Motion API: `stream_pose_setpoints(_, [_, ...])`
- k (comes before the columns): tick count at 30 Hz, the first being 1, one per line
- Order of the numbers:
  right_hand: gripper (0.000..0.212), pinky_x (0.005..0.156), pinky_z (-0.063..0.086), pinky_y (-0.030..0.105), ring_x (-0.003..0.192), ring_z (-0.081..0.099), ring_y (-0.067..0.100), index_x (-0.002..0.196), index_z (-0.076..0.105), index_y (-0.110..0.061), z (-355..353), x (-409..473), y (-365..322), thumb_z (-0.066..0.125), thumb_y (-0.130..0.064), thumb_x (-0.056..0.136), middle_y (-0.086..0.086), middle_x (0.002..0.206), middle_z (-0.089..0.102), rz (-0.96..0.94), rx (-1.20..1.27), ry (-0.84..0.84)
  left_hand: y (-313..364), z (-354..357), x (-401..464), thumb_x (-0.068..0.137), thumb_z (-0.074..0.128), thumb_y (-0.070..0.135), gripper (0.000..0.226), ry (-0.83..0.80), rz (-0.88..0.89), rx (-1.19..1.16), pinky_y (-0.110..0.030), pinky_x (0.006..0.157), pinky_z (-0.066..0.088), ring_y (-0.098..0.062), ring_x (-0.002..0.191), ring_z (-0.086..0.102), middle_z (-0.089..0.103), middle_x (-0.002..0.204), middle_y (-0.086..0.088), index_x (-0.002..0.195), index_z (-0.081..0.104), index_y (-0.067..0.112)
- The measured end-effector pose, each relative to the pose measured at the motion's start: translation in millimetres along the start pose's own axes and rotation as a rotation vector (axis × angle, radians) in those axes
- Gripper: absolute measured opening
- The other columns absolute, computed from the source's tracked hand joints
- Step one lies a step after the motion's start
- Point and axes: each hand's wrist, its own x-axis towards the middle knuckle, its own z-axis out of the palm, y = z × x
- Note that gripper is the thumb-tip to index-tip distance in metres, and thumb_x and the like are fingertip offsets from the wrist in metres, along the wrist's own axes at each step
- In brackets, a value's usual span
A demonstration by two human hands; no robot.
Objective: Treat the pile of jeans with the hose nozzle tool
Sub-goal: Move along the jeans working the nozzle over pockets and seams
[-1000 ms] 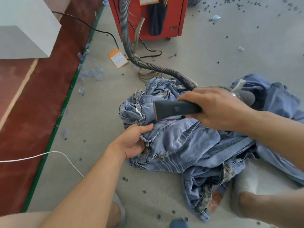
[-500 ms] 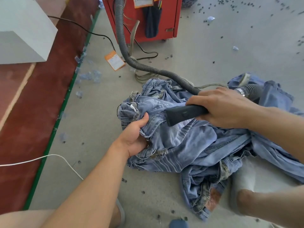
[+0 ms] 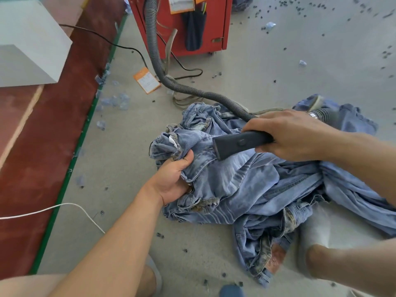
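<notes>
Nearest to me, my left forearm reaches up from the bottom edge, and my left hand (image 3: pixel 171 181) has its fingers curled tight into a bunched fold at the near-left edge of the pile of jeans (image 3: pixel 252 189), thumb pressed on top of the cloth. The jeans lie heaped on the grey floor (image 3: pixel 120 168), spreading to my right, where a foot in a pale sock (image 3: pixel 315 234) rests against the denim. Just beyond my left hand, my right hand (image 3: pixel 293 133) is wrapped round the handle of the nozzle (image 3: pixel 237 144), its flat dark mouth pointing left and touching the top of the pile. The ribbed grey hose (image 3: pixel 182 87) runs from behind that hand across the floor to the red cabinet (image 3: pixel 214 24) further back. An orange tag (image 3: pixel 146 80) lies near the hose, a white cord (image 3: pixel 64 205) trails at my left, and a white box (image 3: pixel 30 46) sits on the red strip of flooring at far left.
</notes>
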Motion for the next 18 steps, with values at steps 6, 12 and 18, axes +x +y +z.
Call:
stream_pose_setpoints(6, [0.039,0.080,0.052,0.048,0.093,0.062,0.021,0.122,0.055,-0.045,-1.4,2.2,8.6,0.075,-0.036,0.090,-0.015,0.104,0.065,-0.003,0.073,0.072,3.2,1.1,5.3,0.104,0.053,0.015,0.040,0.011,0.067,-0.003,-0.045,0.097,0.057,-0.033,0.125,0.065,0.065,0.138,-0.017,0.143,0.057,0.005])
stream_pose_setpoints(12, [0.037,0.084,0.052,0.046,0.097,0.064,0.021,0.121,0.056,-0.044,1.8,-3.7,3.7,0.073,-0.035,0.089,-0.015,0.106,0.065,0.000,0.027,0.028,-1.1,-0.8,6.8,0.101,0.057,0.012,0.043,0.021,0.039,0.030,-0.050,0.103,0.054,-0.036,0.127,0.063,0.065,0.138,-0.019,0.143,0.056,0.004])
stream_pose_setpoints(18, [0.041,0.081,0.051,0.045,0.094,0.062,0.020,0.124,0.056,-0.044,4.2,2.8,-8.6,0.075,-0.035,0.089,-0.015,0.106,0.065,-0.066,0.090,0.132,2.1,-0.3,6.1,0.093,0.062,0.010,0.029,-0.005,0.066,0.025,-0.037,0.084,0.061,-0.027,0.110,0.072,0.075,0.119,-0.012,0.121,0.073,0.011])
